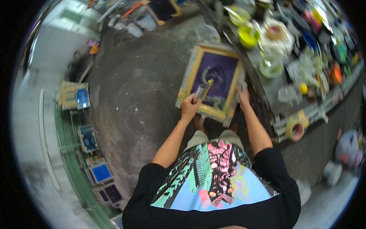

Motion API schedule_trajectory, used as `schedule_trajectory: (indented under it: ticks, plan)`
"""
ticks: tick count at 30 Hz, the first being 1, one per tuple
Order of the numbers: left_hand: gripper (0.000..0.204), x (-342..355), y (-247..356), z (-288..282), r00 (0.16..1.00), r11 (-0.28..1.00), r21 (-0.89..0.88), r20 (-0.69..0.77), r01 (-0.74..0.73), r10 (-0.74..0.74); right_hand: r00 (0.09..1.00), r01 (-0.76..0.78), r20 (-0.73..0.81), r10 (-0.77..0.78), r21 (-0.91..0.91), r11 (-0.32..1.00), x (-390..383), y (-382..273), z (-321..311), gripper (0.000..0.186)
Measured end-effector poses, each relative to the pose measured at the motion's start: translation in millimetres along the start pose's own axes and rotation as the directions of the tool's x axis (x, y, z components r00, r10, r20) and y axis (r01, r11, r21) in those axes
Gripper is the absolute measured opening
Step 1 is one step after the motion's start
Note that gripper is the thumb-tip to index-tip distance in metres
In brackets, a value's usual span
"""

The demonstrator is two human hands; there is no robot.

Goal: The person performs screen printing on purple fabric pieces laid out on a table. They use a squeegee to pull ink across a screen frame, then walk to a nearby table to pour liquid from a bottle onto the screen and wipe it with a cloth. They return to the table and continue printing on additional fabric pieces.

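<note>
Stained dark-grey floor [126, 76] spreads beneath the left hand [189, 108], which clasps a silvery, yellow-edged flat tool [203, 90] over a rectangular, purple-meshed, yellow-bordered frame [225, 82]; the right hand [243, 95] grasps that frame's side. Beyond the right hand stands a cluttered grey table [276, 88].

Purple panel [221, 74] blurred in detail

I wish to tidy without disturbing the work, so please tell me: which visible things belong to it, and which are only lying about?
In use:
grey, yellow-edged tool, in the left hand
framed purple panel, right hand at its edge

Apparently just lying about:
yellow-green bowl
tape roll
blue-panelled frame
white tub
</note>
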State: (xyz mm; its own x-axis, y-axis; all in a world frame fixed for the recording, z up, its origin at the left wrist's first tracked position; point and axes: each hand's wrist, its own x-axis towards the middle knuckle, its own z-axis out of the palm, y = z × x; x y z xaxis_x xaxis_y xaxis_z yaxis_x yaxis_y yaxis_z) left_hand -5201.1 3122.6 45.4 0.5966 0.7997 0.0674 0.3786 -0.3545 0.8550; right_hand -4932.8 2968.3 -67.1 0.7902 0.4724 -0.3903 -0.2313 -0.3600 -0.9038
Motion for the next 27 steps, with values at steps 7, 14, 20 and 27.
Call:
schedule_trajectory:
  ticks: [7, 14, 20, 27]
  plan:
    - [0.039, 13.1, -33.5, -76.8, 0.919, 0.963, -0.179, -0.304, 0.203, -0.25, 0.967, -0.202, -0.142, 0.21, 0.072, 0.977, -27.1, -4.1, 32.3, 0.051]
    - [0.049, 73.6, -168.3, -207.6, 0.856, 0.963, -0.157, -0.443, 0.219, -0.267, 0.984, -0.144, -0.069, 0.163, 0.227, 0.963, -77.2, -30.2, 196.4, 0.041]
    - [0.063, 97.7, -292.2, -372.8, 0.788, 0.972, -0.142, -0.569, 0.187, -0.235, 0.995, -0.089, 0.072, 0.074, 0.239, 0.967, -65.4, -100.8, 375.2, 0.04]
    - [0.062, 121.3, -313.2, -516.6, 0.662, 0.74, -0.455, -0.354, 0.495, -0.66, 0.953, 0.036, 0.287, -0.1, 0.219, 0.975, -36.0, -181.9, 529.2, 0.038]
